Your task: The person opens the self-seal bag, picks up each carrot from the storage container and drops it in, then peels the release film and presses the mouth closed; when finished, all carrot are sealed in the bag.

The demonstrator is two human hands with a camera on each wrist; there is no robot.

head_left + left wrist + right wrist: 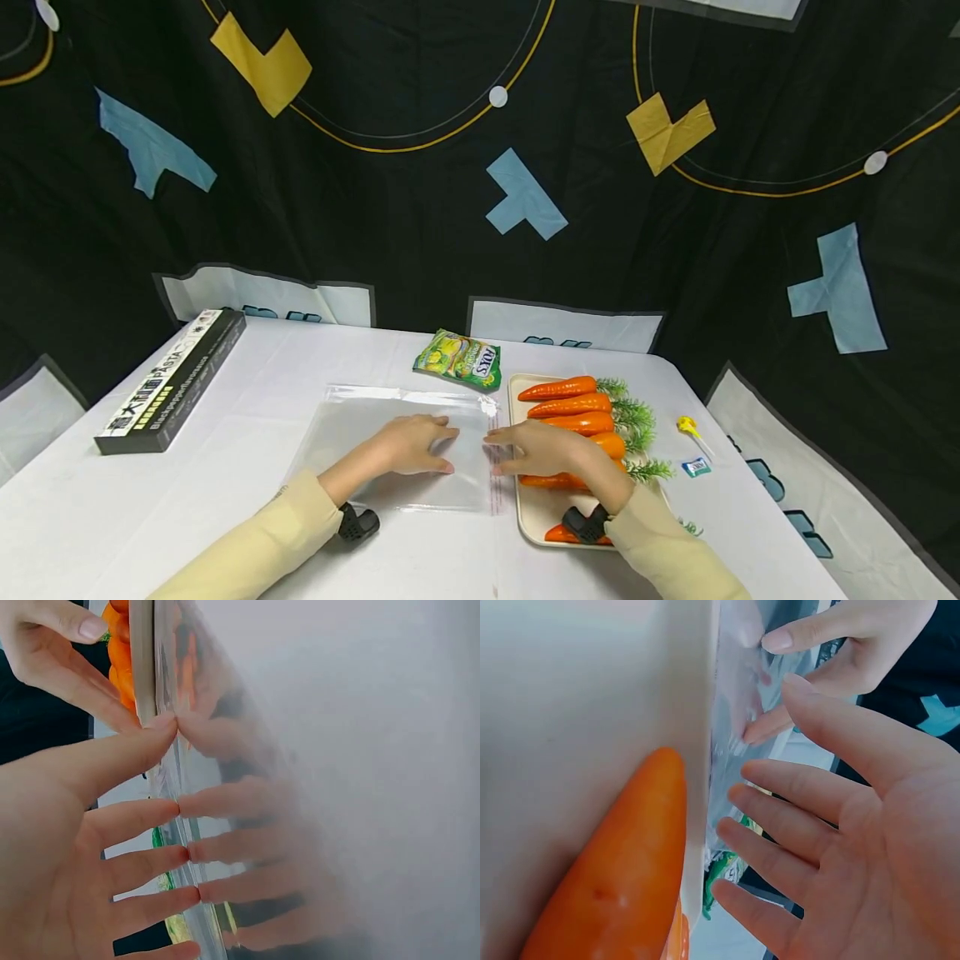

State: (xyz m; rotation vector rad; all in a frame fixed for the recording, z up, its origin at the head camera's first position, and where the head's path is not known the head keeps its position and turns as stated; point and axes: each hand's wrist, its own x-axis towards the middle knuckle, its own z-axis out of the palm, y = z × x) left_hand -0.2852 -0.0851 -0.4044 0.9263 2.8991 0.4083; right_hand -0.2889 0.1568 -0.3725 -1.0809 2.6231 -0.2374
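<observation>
A white-covered table [225, 467] stands against a black fabric backdrop [390, 225] that wraps around its far side and both flanks. The cloth is printed with pale blue T-shaped blocks [525, 196], mustard-yellow angular patches [667, 129] and thin yellow curving lines [420, 146] dotted with white circles [498, 97]. White panels with grey borders [562, 325] run along the backdrop's lower edge behind the table. Even, diffuse light falls on the tabletop, leaving only soft shadows. No floor or window is visible.

Bright, even light from above; soft shadows. Head view bows at the edges; wrist views blur up close.
</observation>
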